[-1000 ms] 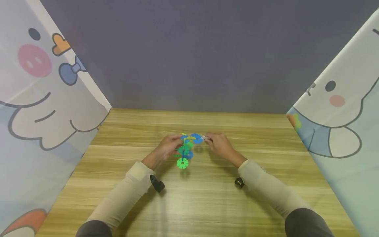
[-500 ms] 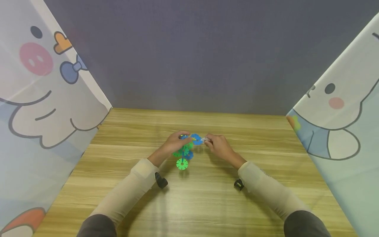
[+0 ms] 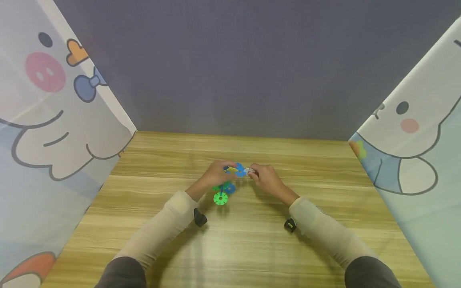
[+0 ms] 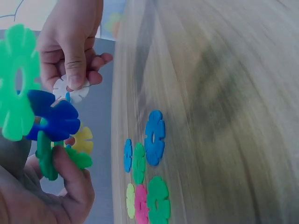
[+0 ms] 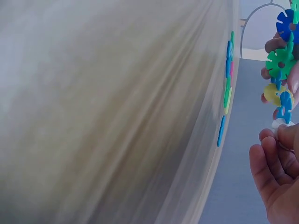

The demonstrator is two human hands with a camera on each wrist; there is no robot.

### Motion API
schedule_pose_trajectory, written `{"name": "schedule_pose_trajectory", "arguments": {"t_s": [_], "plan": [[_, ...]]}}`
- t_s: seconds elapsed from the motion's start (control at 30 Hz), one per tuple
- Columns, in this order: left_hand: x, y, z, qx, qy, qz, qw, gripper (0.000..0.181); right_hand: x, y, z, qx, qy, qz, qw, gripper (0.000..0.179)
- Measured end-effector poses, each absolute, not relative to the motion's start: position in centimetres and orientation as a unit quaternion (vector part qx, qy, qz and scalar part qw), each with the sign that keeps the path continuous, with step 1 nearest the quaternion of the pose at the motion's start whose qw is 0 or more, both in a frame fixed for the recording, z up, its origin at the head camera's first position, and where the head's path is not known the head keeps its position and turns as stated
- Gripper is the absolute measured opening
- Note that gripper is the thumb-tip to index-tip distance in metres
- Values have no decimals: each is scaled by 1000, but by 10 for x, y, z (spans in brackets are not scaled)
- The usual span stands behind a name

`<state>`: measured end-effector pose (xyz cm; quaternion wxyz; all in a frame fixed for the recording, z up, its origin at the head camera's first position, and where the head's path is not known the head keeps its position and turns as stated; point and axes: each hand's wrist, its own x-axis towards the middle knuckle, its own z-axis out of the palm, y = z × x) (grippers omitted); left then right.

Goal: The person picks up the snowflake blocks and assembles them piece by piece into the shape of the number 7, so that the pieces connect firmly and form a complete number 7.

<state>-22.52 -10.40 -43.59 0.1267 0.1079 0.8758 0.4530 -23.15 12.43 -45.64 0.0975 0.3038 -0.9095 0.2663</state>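
A chain of slotted plastic snowflake discs hangs between my hands above the table. My left hand (image 3: 214, 176) curls its fingers and thumb round the chain's middle, near the yellow disc (image 3: 231, 169). My right hand (image 3: 268, 180) pinches the white disc (image 4: 60, 89) at the chain's right end. That white disc meets a blue disc (image 3: 239, 171) beside the yellow one. From the near end hangs a bright green disc (image 3: 217, 201), with a dark blue disc (image 4: 56, 116) and darker green ones above it. Part of the chain is hidden behind my left hand.
On the wooden table (image 3: 245, 248) lie several loose discs, among them blue (image 4: 152, 142), pink (image 4: 141, 203) and green (image 4: 161, 210). A grey wall (image 3: 237, 72) stands at the back. Cartoon panels (image 3: 83, 132) flank both sides.
My left hand has moved rightward along the chain, its fingers now around the yellow disc. The right hand stays almost in place and still pinches the white disc.
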Motion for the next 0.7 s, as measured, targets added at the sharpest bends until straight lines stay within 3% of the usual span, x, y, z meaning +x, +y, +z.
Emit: {"name": "schedule_pose_trajectory", "arguments": {"t_s": [0.37, 0.7], "plan": [[-223, -92, -431, 144, 922, 347, 90, 60, -229, 125, -458, 310, -908, 271, 74, 8], [-218, -88, -426, 152, 932, 321, 71, 54, -229, 127, -460, 318, -904, 272, 85, 10]]}}
